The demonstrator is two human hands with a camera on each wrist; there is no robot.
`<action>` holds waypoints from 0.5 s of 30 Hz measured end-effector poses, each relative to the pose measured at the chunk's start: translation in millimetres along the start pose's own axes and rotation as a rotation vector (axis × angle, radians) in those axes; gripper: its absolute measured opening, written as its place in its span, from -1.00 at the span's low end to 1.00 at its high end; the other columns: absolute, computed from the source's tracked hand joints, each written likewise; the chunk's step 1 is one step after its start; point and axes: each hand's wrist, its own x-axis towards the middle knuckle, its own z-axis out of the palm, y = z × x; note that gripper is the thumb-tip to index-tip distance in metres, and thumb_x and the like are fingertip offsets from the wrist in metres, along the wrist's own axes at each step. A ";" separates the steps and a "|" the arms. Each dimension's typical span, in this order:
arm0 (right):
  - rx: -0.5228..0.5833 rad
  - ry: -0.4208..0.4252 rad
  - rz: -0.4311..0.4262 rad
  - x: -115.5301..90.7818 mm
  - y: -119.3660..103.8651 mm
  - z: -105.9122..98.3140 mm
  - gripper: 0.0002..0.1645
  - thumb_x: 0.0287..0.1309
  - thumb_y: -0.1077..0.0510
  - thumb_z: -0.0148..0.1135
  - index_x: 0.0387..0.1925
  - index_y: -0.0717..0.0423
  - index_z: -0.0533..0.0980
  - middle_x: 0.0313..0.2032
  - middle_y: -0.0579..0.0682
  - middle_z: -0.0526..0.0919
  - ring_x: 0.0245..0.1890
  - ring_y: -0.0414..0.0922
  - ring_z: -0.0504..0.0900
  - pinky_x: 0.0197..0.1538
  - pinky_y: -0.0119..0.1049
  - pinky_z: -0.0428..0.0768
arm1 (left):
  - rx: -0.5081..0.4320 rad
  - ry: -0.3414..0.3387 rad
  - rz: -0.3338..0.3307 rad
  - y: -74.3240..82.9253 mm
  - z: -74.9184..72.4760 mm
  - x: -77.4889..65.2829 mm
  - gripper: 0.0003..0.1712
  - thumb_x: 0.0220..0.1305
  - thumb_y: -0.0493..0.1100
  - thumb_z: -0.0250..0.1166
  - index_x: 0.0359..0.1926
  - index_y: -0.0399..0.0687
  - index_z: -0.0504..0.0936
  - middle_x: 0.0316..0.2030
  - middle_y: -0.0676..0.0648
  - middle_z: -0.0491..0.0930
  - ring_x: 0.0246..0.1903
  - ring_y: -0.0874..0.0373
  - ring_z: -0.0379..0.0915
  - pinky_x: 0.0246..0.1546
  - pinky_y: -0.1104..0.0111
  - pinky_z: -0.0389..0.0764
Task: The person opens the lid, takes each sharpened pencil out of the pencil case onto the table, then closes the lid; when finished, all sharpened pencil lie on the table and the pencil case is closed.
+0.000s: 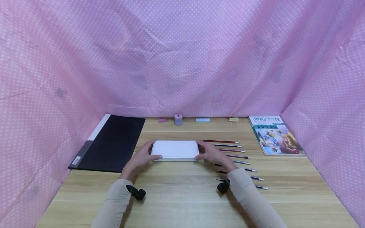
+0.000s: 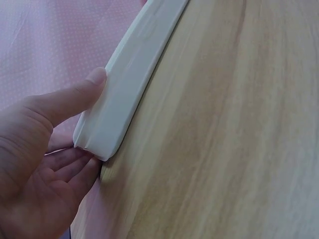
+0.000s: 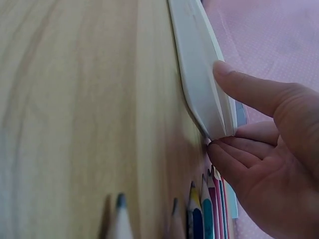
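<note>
A white rectangular case (image 1: 175, 149) with rounded corners lies flat on the wooden table, its lid on top. My left hand (image 1: 144, 154) grips its left end, the thumb on the near side and the fingers around the end. The right hand (image 1: 210, 153) grips the opposite end in the same way. In the left wrist view the left thumb presses the upper edge of the case (image 2: 117, 99). The right wrist view shows the right thumb on the edge of the case (image 3: 202, 74), with the other fingers at its corner.
Several pencils (image 1: 233, 151) lie in a row to the right, partly under the right forearm. A black folder (image 1: 114, 142) lies left, a picture book (image 1: 278, 136) right. Along the back are a pink eraser (image 1: 162, 120), a small cylinder (image 1: 178, 119), a light blue block (image 1: 203, 120) and a binder clip (image 1: 233, 120).
</note>
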 end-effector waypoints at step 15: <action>-0.003 0.028 0.027 0.2 2.2 4.9 0.07 -0.12 0.04 0.42 0.39 0.07 0.06 0.32 0.02 0.22 0.28 -0.09 0.24 0.27 -0.16 0.21 | 0.054 0.012 -0.009 5.0 0.9 -5.2 0.06 -0.03 0.04 0.42 0.37 -0.19 0.04 0.30 -0.26 0.11 0.27 -0.10 0.07 0.24 0.06 0.15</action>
